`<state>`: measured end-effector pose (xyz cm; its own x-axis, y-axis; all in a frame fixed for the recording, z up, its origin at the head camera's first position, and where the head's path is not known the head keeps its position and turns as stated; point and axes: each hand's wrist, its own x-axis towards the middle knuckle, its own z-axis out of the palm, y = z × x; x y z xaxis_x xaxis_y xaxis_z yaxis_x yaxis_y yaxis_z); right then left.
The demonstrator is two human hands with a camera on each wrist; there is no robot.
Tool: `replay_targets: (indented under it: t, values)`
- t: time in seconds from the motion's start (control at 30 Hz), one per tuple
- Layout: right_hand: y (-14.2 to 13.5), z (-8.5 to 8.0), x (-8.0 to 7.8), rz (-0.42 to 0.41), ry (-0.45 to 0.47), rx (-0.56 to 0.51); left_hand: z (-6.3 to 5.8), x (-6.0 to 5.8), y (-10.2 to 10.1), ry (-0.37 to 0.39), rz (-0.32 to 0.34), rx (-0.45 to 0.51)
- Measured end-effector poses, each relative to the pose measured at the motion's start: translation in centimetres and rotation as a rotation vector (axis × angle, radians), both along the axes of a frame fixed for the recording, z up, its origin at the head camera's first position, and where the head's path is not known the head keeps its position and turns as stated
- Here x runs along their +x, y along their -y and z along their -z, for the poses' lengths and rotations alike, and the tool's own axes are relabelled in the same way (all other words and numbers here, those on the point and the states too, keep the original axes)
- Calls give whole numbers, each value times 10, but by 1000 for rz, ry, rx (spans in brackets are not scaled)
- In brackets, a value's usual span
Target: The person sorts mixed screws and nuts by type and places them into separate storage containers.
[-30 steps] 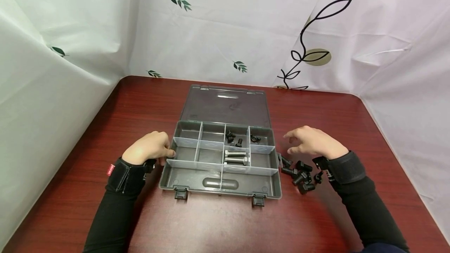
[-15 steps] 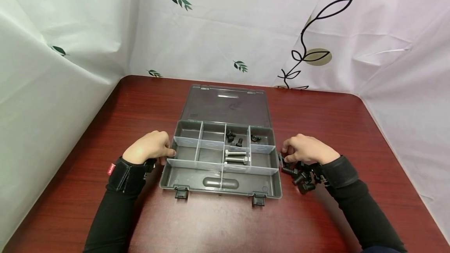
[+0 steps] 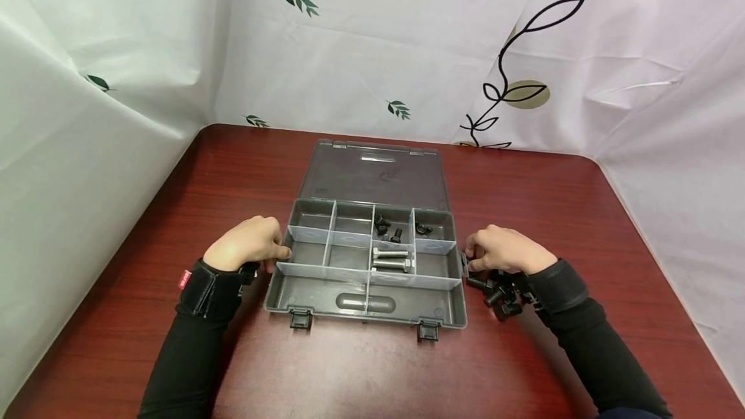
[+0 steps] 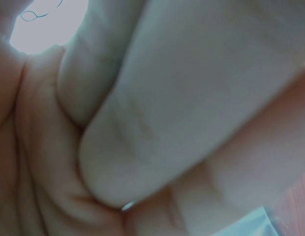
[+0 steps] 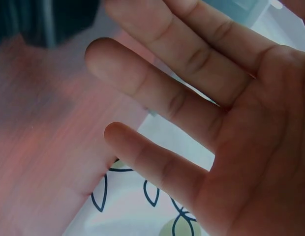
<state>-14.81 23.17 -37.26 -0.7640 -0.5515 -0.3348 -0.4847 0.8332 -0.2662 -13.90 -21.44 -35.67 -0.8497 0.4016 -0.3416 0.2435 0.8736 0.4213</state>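
Observation:
A grey plastic compartment organizer (image 3: 326, 306) lies with its lid (image 3: 372, 176) folded back. At its left wall, my left hand (image 3: 247, 244) grips the edge with curled fingers, and the left wrist view shows those fingers folded toward the palm. My right hand (image 3: 506, 249) reaches down over a pile of black bolts (image 3: 495, 293) at the organizer's right side. Its thumb and index finger point at the bolt nearest the wall; their tips are hidden. In the right wrist view the other fingers (image 5: 162, 93) stretch out, with a blurred dark bolt (image 5: 44, 22) at upper left.
Two silver bolts (image 3: 391, 264) lie in a middle compartment. Small black bolts (image 3: 396, 236) and other small black fasteners (image 3: 423, 229) sit in two rear compartments. White patterned cloth (image 3: 372, 44) surrounds the dark red table (image 3: 372, 374) at the back and sides.
My right hand has moved down and slightly left onto the bolts, its thumb and index finger drawing closer together. My left hand has stayed at the organizer's edge.

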Motion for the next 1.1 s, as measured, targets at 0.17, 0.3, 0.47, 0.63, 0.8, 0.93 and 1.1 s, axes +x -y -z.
replay_targets:
  t: [0.17, 0.3, 0.47, 0.63, 0.8, 0.93, 1.1]
  values:
    - [3, 4, 1, -13, -36, 11, 0, 0, 0, 0, -1, -4]
    - [5, 4, 2, -11, -49, 15, 0, 0, 0, 1, -1, -4]
    - [5, 5, 2, -24, -67, 7, 0, 0, 0, 6, -6, -2]
    - [5, 5, 2, -39, -71, -13, 0, 0, 0, 6, -4, -4]
    - [4, 3, 3, -41, -76, -9, 1, -1, 0, 5, 1, -4]
    - [2, 1, 4, -28, -72, 0, 1, -1, 0, 2, 5, -3]
    - [0, -3, 3, -18, -66, 7, 1, -1, 0, 3, 5, 0]
